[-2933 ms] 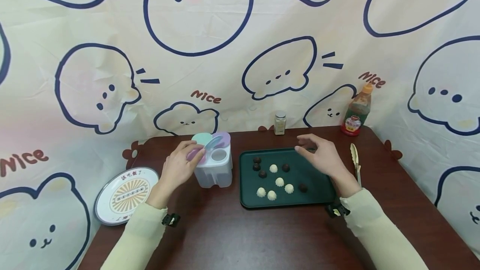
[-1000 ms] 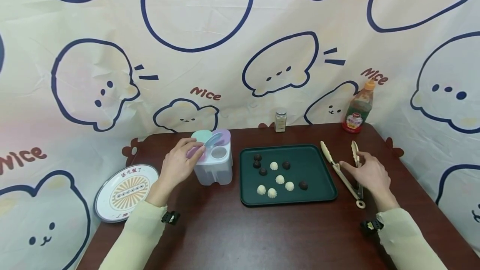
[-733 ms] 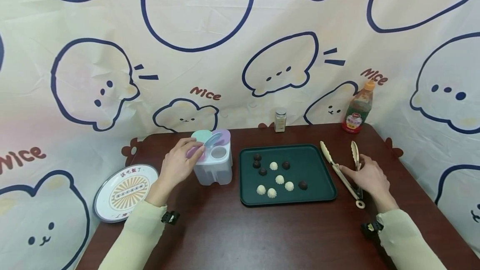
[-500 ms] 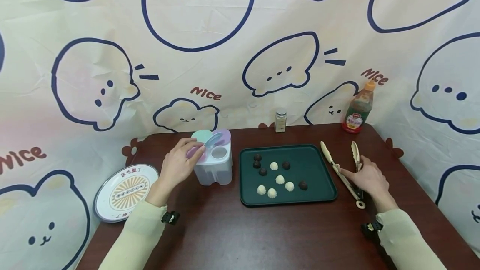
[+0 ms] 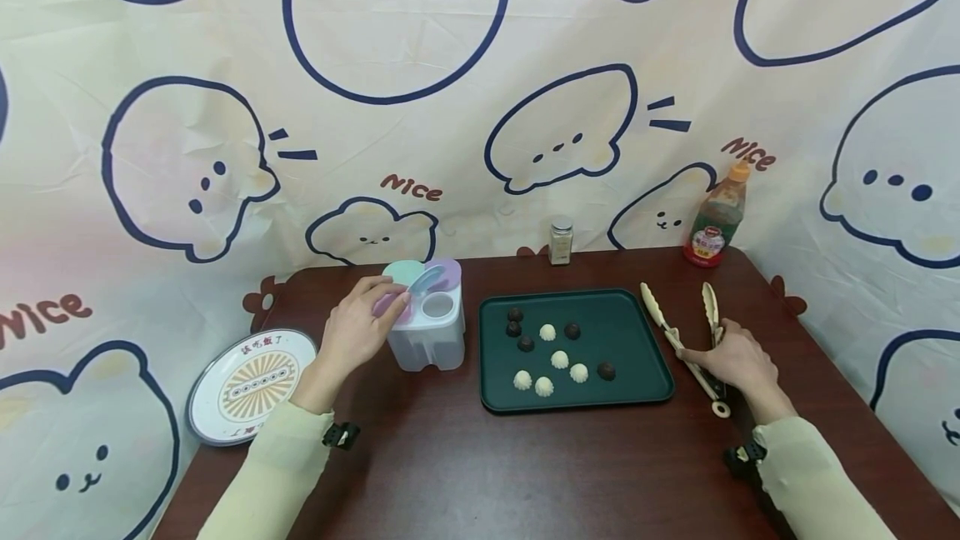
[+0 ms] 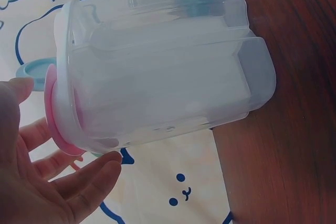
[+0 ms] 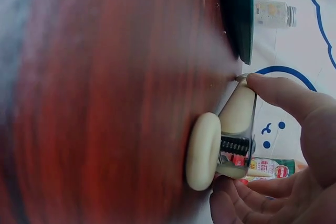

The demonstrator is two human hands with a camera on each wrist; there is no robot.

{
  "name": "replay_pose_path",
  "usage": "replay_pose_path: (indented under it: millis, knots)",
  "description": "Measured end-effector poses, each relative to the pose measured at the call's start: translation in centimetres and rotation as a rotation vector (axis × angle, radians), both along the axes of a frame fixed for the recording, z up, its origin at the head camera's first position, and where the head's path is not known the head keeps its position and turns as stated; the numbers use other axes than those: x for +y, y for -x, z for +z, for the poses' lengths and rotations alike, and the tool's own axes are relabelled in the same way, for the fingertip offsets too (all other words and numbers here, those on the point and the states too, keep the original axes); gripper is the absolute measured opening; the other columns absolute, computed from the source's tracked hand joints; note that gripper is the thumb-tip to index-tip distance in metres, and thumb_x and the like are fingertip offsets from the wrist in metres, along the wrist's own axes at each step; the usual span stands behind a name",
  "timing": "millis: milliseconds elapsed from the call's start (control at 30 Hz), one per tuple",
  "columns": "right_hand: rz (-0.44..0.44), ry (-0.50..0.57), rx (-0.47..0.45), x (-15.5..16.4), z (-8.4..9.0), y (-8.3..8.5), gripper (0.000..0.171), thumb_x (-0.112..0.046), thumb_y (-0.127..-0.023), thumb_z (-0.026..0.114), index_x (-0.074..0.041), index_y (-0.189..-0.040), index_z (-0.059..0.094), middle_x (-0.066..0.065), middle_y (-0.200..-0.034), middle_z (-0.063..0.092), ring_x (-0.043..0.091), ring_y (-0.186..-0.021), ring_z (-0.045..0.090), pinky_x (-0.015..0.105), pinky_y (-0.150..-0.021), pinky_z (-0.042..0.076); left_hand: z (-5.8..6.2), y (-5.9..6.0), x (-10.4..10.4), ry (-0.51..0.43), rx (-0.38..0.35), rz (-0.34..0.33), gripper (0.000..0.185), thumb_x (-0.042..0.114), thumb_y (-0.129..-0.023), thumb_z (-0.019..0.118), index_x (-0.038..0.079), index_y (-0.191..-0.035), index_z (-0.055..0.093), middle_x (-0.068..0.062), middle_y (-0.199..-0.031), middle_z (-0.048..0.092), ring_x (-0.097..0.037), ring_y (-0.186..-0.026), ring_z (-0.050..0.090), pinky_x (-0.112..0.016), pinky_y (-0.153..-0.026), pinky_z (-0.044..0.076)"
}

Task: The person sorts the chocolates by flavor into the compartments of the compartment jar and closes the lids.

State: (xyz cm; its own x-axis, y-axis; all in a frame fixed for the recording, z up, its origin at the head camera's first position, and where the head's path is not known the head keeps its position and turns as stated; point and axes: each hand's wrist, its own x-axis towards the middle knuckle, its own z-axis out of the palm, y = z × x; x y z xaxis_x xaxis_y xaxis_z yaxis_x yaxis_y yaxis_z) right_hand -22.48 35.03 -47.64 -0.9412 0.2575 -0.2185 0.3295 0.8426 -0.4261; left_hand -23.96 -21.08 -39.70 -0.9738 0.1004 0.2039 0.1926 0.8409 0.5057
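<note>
My left hand (image 5: pixel 369 325) lies with relaxed fingers against the left side of a clear plastic container (image 5: pixel 431 342) with pastel flip lids, its fingertips at the pink lid (image 5: pixel 387 307). The left wrist view shows the same container (image 6: pixel 157 77) and straight fingers (image 6: pixel 89 179) beside it. My right hand (image 5: pixel 720 357) grips cream tongs (image 5: pixel 660 313) lying on the table right of a dark green tray (image 5: pixel 633 332). In the right wrist view my thumb (image 7: pixel 278 90) presses on a tong arm (image 7: pixel 236 111) and the other fingers curl underneath. Several white (image 5: pixel 558 359) and dark (image 5: pixel 572 330) sweets sit on the tray.
A round printed plate (image 5: pixel 243 386) hangs over the table's left edge. A small spice jar (image 5: pixel 559 242) and a sauce bottle (image 5: pixel 716 219) stand at the back against the cartoon cloth. Bare dark wood (image 5: pixel 525 465) stretches across the near side.
My right hand left the tray, went to the tongs at the right and curled its fingers round their arms. The left hand and the container have stayed in place.
</note>
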Motion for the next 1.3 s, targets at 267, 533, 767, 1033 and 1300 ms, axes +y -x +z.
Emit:
replay_pose_path:
  millis: [267, 533, 767, 1033, 1300]
  knots:
    - [0.04, -0.019, -0.006, 0.7, 0.3, 0.2, 0.117, -0.066, -0.078, 0.071, 0.017, -0.145, 0.022, 0.042, -0.13, 0.044, 0.055, -0.109, 0.051, 0.063, -0.079, 0.046, 0.0, 0.0, 0.0, 0.004, 0.003, 0.002, 0.053, 0.059, -0.099, 0.045, 0.021, -0.133, 0.063, -0.01, -0.151, 0.047, -0.042, -0.133, 0.05, -0.069, -0.105, 0.04]
    - [0.044, -0.007, -0.006, 0.7, 0.2, 0.2, 0.116, -0.067, -0.077, 0.071, 0.018, -0.142, 0.025, 0.041, -0.129, 0.043, 0.053, -0.108, 0.051, 0.063, -0.081, 0.047, 0.0, 0.1, -0.1, 0.004, 0.008, 0.005, 0.057, 0.063, -0.099, 0.043, 0.021, -0.132, 0.063, -0.01, -0.151, 0.048, -0.041, -0.132, 0.051, -0.068, -0.105, 0.041]
    - [0.07, -0.016, 0.023, 0.7, 0.1, 0.1, 0.099, -0.059, -0.08, 0.073, 0.019, -0.13, 0.038, 0.04, -0.119, 0.048, 0.051, -0.1, 0.052, 0.06, -0.077, 0.048, -0.1, 0.0, -0.1, -0.008, -0.007, -0.002, 0.058, 0.064, -0.098, 0.043, 0.021, -0.133, 0.062, -0.01, -0.151, 0.047, -0.041, -0.133, 0.05, -0.068, -0.105, 0.041]
    - [0.083, -0.014, 0.053, 1.1, 0.2, 0.4, 0.097, -0.058, -0.08, 0.073, 0.017, -0.132, 0.04, 0.038, -0.116, 0.046, 0.05, -0.099, 0.051, 0.06, -0.076, 0.044, 0.0, 0.0, -0.1, -0.006, -0.001, 0.001, 0.057, 0.063, -0.098, 0.043, 0.021, -0.133, 0.062, -0.01, -0.15, 0.048, -0.041, -0.132, 0.051, -0.067, -0.104, 0.042]
    - [0.07, 0.014, 0.07, 1.0, 0.2, 0.4, 0.107, -0.061, -0.081, 0.07, 0.019, -0.14, 0.031, 0.041, -0.125, 0.041, 0.052, -0.107, 0.046, 0.065, -0.087, 0.043, 0.0, 0.0, 0.0, -0.007, 0.001, -0.001, 0.057, 0.063, -0.098, 0.043, 0.022, -0.132, 0.063, -0.009, -0.15, 0.048, -0.04, -0.132, 0.052, -0.066, -0.105, 0.042]
